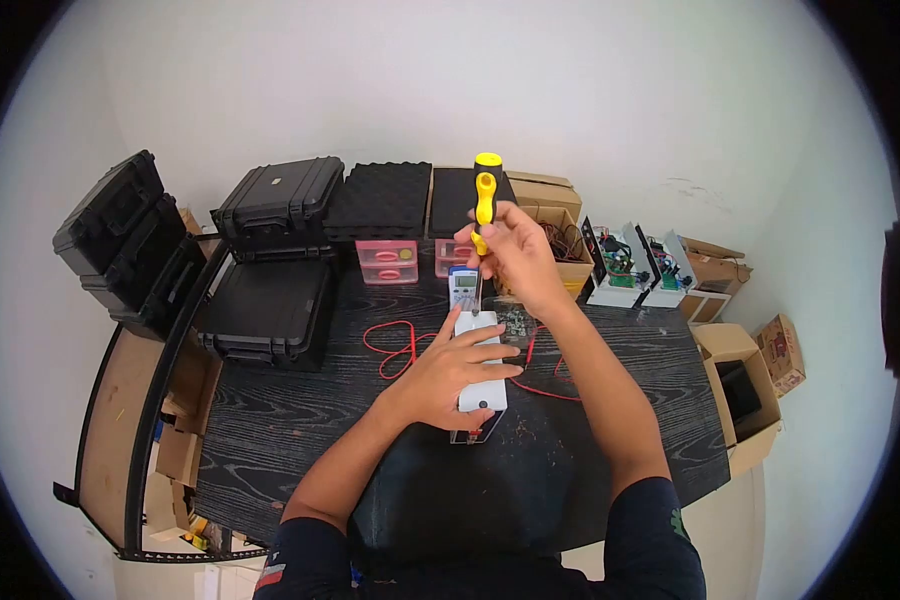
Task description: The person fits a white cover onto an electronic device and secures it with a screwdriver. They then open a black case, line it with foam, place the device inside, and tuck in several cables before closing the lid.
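Note:
My right hand (516, 254) grips a yellow and black screwdriver (486, 190) by the lower part of its handle. The screwdriver stands upright, its shaft pointing down at the far end of a white-topped box (482, 393). Whether the tip sits in a screw there is too small to tell. Spread across the box's top, the fingers of my left hand (450, 375) lie flat, with the thumb near a dark screw at its near end. Just beyond the box is a blue and white multimeter (463, 284) with a small display.
Red test leads (411, 345) curl over the black table (270, 420). A clear tray of small parts (516, 325) lies right of the box. Black cases (275, 300), pink drawers (387, 260), circuit-board units (618, 265) and cardboard boxes (740, 385) surround the work spot.

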Demonstrator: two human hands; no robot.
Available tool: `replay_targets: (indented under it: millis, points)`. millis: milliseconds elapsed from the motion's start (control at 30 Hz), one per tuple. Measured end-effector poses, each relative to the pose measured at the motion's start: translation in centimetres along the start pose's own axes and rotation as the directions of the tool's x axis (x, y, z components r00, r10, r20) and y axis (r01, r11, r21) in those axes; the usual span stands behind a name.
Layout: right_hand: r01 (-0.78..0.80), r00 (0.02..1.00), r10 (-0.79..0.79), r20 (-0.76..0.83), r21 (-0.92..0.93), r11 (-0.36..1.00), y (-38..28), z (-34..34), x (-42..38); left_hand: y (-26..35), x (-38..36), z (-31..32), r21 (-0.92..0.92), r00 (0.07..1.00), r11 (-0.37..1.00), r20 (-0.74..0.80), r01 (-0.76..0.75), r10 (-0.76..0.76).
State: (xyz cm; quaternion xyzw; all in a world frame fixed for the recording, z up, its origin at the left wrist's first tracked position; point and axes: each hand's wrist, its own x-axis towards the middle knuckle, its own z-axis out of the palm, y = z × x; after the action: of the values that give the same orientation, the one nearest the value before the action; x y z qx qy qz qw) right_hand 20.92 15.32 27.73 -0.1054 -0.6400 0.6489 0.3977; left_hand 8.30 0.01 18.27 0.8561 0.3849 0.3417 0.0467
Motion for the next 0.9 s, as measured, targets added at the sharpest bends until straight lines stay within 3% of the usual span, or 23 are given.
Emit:
replay_targets:
  millis: [33, 233, 333, 433, 633, 733, 833, 900]
  points:
    - [-0.022, 0.999, 0.019, 0.027, 0.089, 0.996, 0.0, -0.1, 0.0, 0.0, 0.0, 0.0, 0.0, 1.0, 1.0, -0.001, 0.001, -0.001]
    - [0.09, 0.996, -0.092, -0.001, -0.162, 0.983, -0.1, 0.4, -0.9, 0.1, 0.0, -0.1, -0.003, 1.0, 1.0, 0.005, 0.002, -0.002]
    - [0.067, 0.998, -0.066, 0.013, -0.228, 0.971, -0.1, 0.0, -0.8, -0.1, 0.0, 0.0, 0.0, 1.0, 1.0, 0.006, -0.004, 0.004]
    - [-0.005, 0.998, -0.001, 0.068, 0.09, 0.996, -0.2, -0.4, -0.6, 0.0, 0.0, -0.1, 0.01, 1.0, 1.0, 0.011, -0.001, 0.001]
    - [0.074, 0.997, -0.073, 0.013, -0.179, 0.981, 0.4, 0.1, -0.8, 0.1, 0.1, -0.2, 0.007, 1.0, 1.0, 0.011, 0.0, 0.0]
    - [0.094, 0.995, -0.088, 0.05, -0.111, 0.989, 0.8, -0.3, -0.6, 0.2, 0.1, -0.2, 0.008, 1.0, 1.0, 0.008, 0.0, 0.0]
    - [-0.002, 0.998, -0.001, 0.065, 0.056, 0.998, 0.3, -0.2, -0.6, 0.2, 0.1, -0.2, 0.004, 1.0, 1.0, 0.011, 0.006, -0.006]
    - [0.047, 0.999, -0.046, 0.028, -0.033, 0.998, 0.7, 0.0, -0.6, 0.2, 0.1, -0.2, -0.001, 1.0, 1.0, 0.011, 0.003, -0.003]
